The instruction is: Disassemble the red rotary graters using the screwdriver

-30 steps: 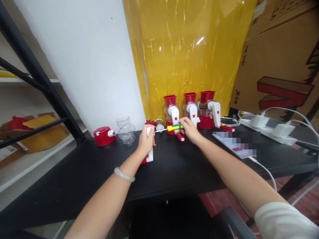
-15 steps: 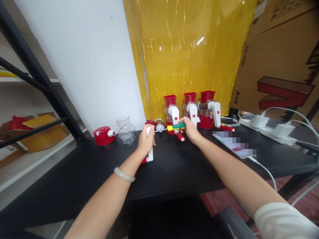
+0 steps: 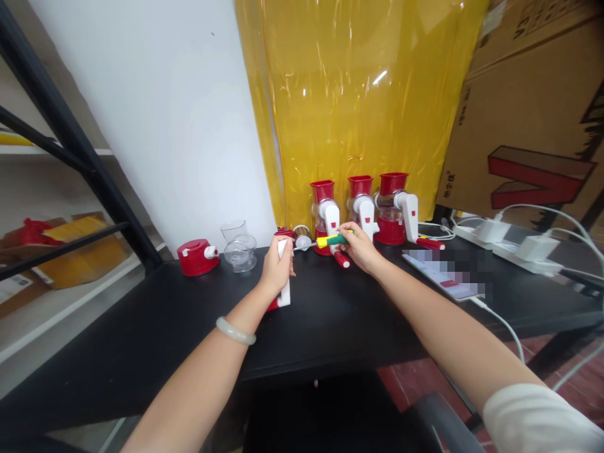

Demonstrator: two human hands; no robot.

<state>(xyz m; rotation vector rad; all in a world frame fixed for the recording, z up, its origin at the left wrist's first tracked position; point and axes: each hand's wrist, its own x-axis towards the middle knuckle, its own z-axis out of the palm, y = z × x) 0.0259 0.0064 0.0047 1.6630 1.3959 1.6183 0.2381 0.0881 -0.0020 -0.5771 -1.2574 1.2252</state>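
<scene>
My left hand (image 3: 277, 267) is closed around a white crank handle (image 3: 285, 290) with a red grip at its lower end, held over the black table. In my right hand (image 3: 361, 248) is a screwdriver (image 3: 330, 240) with a green and yellow handle. Its metal shaft points left and reaches the upper part of the crank; the tip's exact contact is too small to make out. Just behind the shaft lies a metal grater drum (image 3: 302, 236). To the left stand a clear plastic housing (image 3: 240, 250) and a red base (image 3: 197, 258) with a white knob.
Three red and white rotary graters (image 3: 363, 207) stand along the back of the black table (image 3: 330, 327). A phone (image 3: 441, 275) with a cable lies on the right, near a white power strip (image 3: 509, 245). A large cardboard box (image 3: 523, 113) rises behind it. Shelves are at left.
The fingers of my right hand have shifted slightly on the screwdriver handle. My left hand and the crank handle stay in place.
</scene>
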